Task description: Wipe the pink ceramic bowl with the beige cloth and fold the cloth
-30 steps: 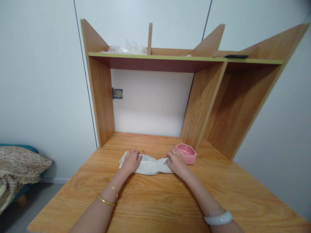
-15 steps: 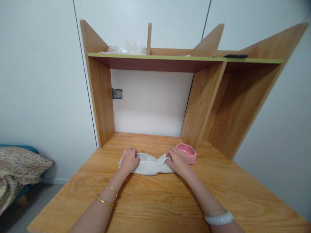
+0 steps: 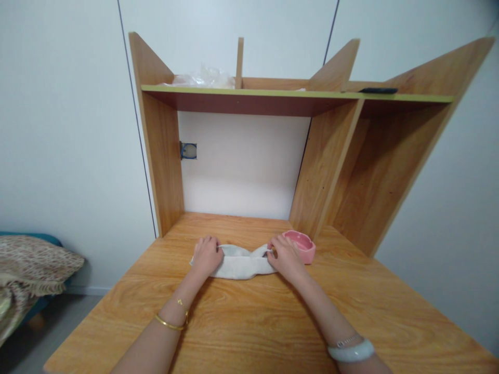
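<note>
A pale grey-white cloth (image 3: 242,267) lies folded into a long strip on the wooden desk (image 3: 234,322). At its left end, my left hand (image 3: 208,254) is closed on the fabric, fingertips hidden at the far edge. My right hand (image 3: 285,255) pinches the upper layer near the right end, where the cloth bunches a little. Just behind and right of that hand stands a pink bowl (image 3: 307,249), partly covered by the fingers.
A wooden shelf unit (image 3: 166,156) rises from the back of the desk. Its top shelf holds a clear plastic bag (image 3: 205,78) and a flat dark object (image 3: 378,90). An uncovered wall socket box (image 3: 189,151) shows wires. A fringed blanket (image 3: 35,265) lies at left.
The near edge of the cloth has shifted slightly away from me, and the front fold looks flatter and straighter. Both hands keep their hold in nearly the same places.
</note>
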Tool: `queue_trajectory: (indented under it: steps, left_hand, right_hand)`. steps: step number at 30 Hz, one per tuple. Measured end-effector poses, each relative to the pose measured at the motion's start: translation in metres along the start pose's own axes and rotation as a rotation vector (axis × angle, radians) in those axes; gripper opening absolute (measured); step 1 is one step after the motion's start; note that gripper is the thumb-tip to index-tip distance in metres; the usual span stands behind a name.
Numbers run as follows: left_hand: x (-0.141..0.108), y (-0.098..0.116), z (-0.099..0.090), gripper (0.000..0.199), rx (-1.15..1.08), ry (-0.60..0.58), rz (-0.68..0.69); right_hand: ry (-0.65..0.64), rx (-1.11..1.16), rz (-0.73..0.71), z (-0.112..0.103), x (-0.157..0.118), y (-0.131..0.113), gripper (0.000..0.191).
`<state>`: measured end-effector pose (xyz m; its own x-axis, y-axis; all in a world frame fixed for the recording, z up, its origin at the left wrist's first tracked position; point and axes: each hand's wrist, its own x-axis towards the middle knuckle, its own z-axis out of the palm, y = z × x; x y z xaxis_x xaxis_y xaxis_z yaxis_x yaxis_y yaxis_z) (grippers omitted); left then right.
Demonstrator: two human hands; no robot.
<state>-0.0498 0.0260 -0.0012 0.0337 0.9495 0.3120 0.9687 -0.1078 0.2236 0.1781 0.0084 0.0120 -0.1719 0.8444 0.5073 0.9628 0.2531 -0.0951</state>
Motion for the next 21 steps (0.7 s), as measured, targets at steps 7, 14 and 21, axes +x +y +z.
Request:
queue_trajectory:
  steps: [7, 14, 21]
  left_hand:
    - [-0.0038, 0.0001, -0.0032, 0.02, 0.087, 0.036, -0.065]
    - [-0.0028, 0.0017, 0.0014, 0.023, -0.017, 0.033, 0.039]
    - [-0.0041, 0.0085, 0.003, 0.014, -0.129, -0.06, 0.194]
  right_hand:
    - [-0.109, -0.156, 0.075, -0.0025, -0.0029, -0.0014, 0.012]
    - [-0.102, -0.015, 0.067, 0.0009, -0.0018, 0.0005, 0.027]
    - [-0.146, 0.086, 0.104, 0.0021, 0.0007, 0.0031, 0.026]
